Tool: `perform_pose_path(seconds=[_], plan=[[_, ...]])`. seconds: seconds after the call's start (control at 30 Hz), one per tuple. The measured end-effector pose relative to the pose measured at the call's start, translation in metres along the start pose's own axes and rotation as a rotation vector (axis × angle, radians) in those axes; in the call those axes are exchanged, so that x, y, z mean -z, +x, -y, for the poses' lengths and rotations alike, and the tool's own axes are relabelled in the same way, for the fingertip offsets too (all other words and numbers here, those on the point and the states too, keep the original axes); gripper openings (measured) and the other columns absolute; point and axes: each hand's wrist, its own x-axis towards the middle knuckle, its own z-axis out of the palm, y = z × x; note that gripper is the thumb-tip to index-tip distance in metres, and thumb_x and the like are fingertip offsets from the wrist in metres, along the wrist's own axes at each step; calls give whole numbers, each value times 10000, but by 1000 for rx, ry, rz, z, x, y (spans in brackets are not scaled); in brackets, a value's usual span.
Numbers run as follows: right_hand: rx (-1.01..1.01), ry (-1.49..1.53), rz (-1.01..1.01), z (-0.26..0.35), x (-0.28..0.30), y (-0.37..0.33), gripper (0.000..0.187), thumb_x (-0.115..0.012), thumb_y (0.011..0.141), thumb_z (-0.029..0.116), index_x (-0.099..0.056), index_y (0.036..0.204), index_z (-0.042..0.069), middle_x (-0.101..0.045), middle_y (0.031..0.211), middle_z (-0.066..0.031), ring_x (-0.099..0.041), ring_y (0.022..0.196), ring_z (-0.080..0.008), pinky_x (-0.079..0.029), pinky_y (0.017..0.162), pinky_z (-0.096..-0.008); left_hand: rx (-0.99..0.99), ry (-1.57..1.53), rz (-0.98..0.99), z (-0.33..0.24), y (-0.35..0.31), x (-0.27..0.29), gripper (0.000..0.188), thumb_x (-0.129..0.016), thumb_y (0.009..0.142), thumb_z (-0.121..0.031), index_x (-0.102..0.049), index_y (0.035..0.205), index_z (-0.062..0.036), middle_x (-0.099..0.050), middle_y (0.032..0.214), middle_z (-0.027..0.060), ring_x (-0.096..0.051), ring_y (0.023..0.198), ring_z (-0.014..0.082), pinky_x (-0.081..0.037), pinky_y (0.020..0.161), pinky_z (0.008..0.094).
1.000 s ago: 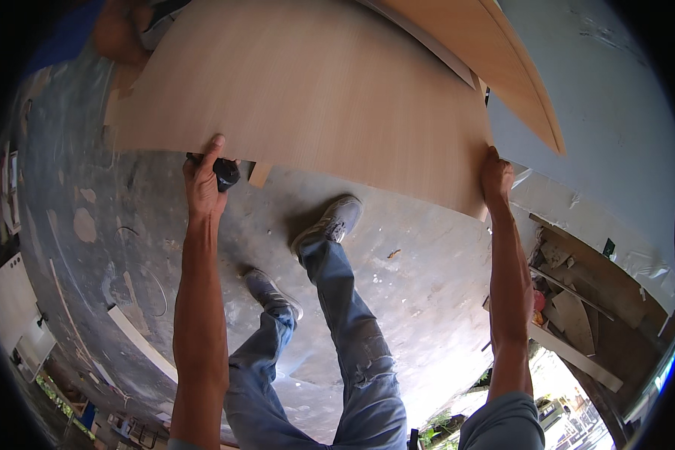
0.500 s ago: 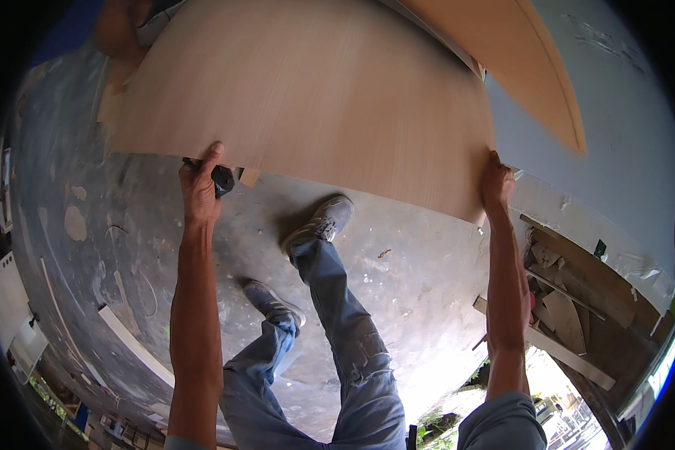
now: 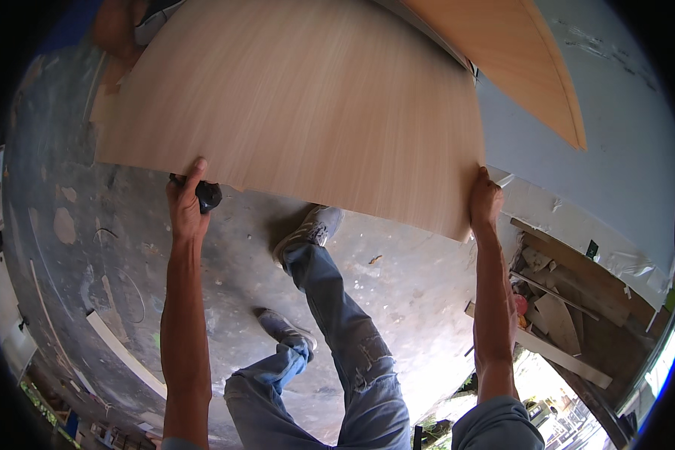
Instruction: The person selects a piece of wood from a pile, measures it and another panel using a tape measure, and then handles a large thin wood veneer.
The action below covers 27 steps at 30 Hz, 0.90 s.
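Note:
A large wood-grain panel (image 3: 315, 105) spans the upper middle, its near edge toward me. Gripping that near edge at the left is my left hand (image 3: 188, 201), thumb on the top face and fingers underneath. A black rounded object (image 3: 208, 196) shows beside this hand under the edge; its kind is unclear. My right hand (image 3: 486, 198) is closed on the panel's right edge close to the near corner. At the far left, part of another person's arm (image 3: 116, 34) appears next to the panel, with that hand hidden.
A grey-topped table (image 3: 592, 150) stands at the right, bearing an orange-tan board (image 3: 514, 67). Wood scraps (image 3: 555, 315) lie beneath it. My shoes (image 3: 307, 229) are on the stained grey floor (image 3: 405, 292). A pale strip (image 3: 124, 352) lies at left.
The panel has shifted nearer to me and slightly left, both my hands moving with it. My rear foot has also shifted a little right and toward me.

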Motion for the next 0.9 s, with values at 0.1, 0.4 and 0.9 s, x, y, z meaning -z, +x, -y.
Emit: perform_pose_path(seconds=[0.1, 0.4, 0.9], plan=[[-29, 27, -7, 1, 2, -15, 444, -389, 956, 384, -644, 872, 31, -633, 871, -257, -598, 877, -446, -477, 750, -474, 0, 16, 2, 0, -8, 16, 203, -729, 812, -158, -600, 944, -73, -548, 798, -33, -512, 643, 60, -418, 541, 237], [-43, 48, -55, -18, 24, -69, 592, -386, 967, 412, -654, 872, -107, -610, 868, -331, -609, 868, -458, -471, 745, -479, -34, -29, -50, 2, -59, 34, 204, -736, 802, -157, -585, 910, -73, -552, 774, -25, -516, 647, 58, -419, 554, 239], [-166, 208, 5, -84, 89, -260, 537, -417, 974, 378, -626, 949, -116, -589, 757, -313, -577, 680, -403, -437, 658, -445, 55, 98, -66, -10, -242, 136, 298, -727, 784, -194, -551, 973, -47, -539, 831, 0, -519, 673, 92, -409, 543, 258]])
